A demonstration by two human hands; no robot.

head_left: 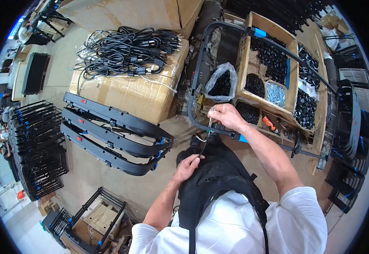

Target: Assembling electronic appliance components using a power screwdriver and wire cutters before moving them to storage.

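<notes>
My right hand pinches the upper end of thin pale wires at the near left corner of a black tubular frame with blue joints. A black cable runs from below these wires down toward my lap. My left hand is closed on this cable, lower down over my dark apron. Where the wires meet the cable is too small to make out well. The frame lies around a wooden parts box on the bench. A clear plastic bag with black parts sits inside the frame's left end.
Several black power cords lie heaped on a cardboard box at the left. In front of it are three curved black panels with red switches. Silver screws fill one compartment. A red-orange tool lies by the box. Stacked frames stand far left.
</notes>
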